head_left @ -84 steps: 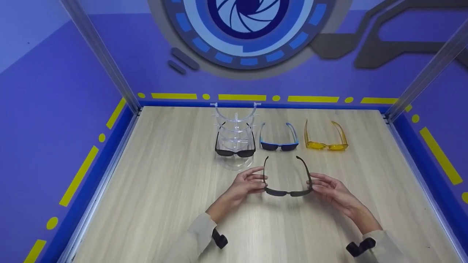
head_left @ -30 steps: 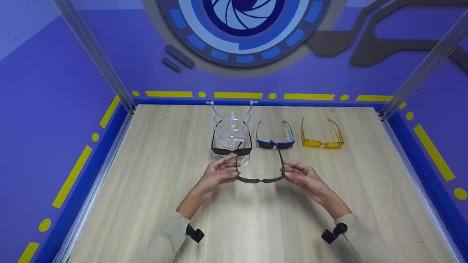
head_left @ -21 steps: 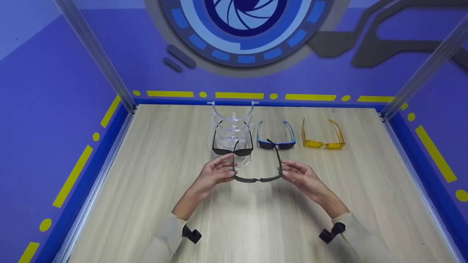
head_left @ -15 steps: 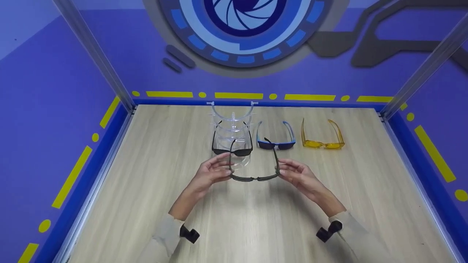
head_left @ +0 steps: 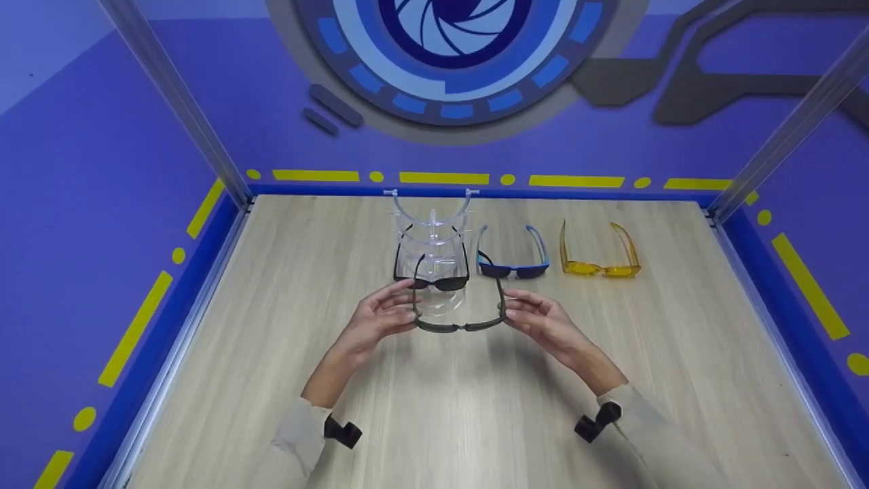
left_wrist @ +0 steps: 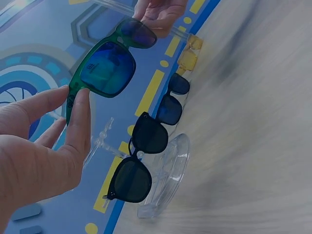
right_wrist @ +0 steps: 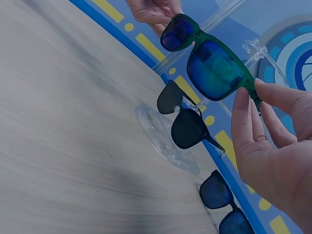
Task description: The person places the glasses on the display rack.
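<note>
With left hand (head_left: pixel 372 320) and right hand (head_left: pixel 544 320) we're pinching the green-framed sunglasses (head_left: pixel 438 328), shifting them toward nine o'clock, so they're facing the clear eyewear stand (head_left: pixel 433 219) from six o'clock, apparently without contact.

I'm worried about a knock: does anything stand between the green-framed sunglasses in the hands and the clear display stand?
Yes, low down: black sunglasses sit on the front of the clear display stand, toward the green-framed sunglasses. Nothing visible blocks the stand's upper tiers.
</note>
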The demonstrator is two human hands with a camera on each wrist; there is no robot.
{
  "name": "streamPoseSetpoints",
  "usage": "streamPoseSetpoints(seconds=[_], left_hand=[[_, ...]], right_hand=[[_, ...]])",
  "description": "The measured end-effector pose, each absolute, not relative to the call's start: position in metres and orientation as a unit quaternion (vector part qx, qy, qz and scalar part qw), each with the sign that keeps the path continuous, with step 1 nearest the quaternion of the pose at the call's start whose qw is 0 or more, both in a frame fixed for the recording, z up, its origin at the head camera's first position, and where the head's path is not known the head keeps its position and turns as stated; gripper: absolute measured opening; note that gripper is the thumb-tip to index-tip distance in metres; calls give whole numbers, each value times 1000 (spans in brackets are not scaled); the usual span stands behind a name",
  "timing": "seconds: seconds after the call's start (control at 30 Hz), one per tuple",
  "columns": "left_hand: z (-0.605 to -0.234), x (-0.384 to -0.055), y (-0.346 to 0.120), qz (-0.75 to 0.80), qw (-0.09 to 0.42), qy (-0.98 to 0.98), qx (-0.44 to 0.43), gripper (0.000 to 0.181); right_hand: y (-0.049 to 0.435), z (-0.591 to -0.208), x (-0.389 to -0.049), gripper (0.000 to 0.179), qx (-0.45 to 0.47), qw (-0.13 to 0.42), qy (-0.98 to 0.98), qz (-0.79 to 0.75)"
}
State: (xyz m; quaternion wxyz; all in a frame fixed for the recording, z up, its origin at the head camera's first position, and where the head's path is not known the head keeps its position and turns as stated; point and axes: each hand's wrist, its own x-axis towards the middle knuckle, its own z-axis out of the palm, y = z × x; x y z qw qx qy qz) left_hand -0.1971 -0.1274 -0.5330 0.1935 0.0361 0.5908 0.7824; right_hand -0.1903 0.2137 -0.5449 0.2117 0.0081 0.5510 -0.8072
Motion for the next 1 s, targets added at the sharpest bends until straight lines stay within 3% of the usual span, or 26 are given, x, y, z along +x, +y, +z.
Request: streamPoseSetpoints(seconds=[0.6,1.0], left_hand=[[-530,-219,-145,767,184,614,23,65],[-534,-241,-152,765,180,618,-2,65]], right_hand=[[189,-533,-209,50,19,191,574,-796],[178,-531,-231,46,6,175,581,-795]])
